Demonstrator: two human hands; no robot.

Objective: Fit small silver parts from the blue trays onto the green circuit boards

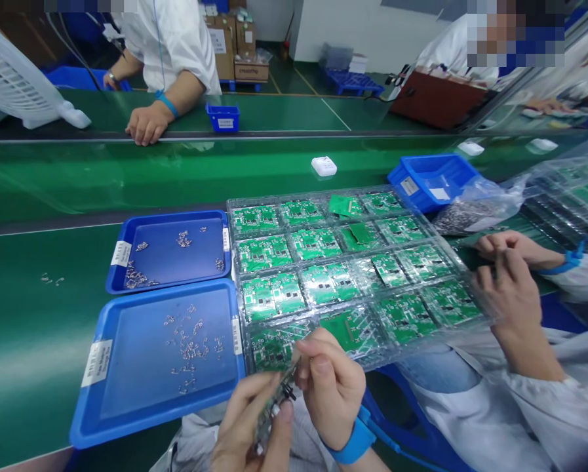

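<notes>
My left hand (247, 419) grips a small circuit board (276, 406) by its sides, tilted nearly on edge, with dark and white components showing on it. At the board's upper end my right hand (333, 387) is closed in a pinch; whatever sits between its fingertips is too small to make out. Just beyond my hands lies a clear plastic tray (239, 311) whose compartments hold several green circuit boards (274, 295). To the left, a near blue tray (131, 393) and a far blue tray (170, 246) hold scattered small bent metal parts (191, 347).
At right, a co-worker's hands (512, 282) work beside a bag of small parts (475, 206) and a blue bin (434, 177). Across the bench another person's hand (151, 122) rests near a small blue box (223, 119). A white case (324, 166) stands behind the clear tray.
</notes>
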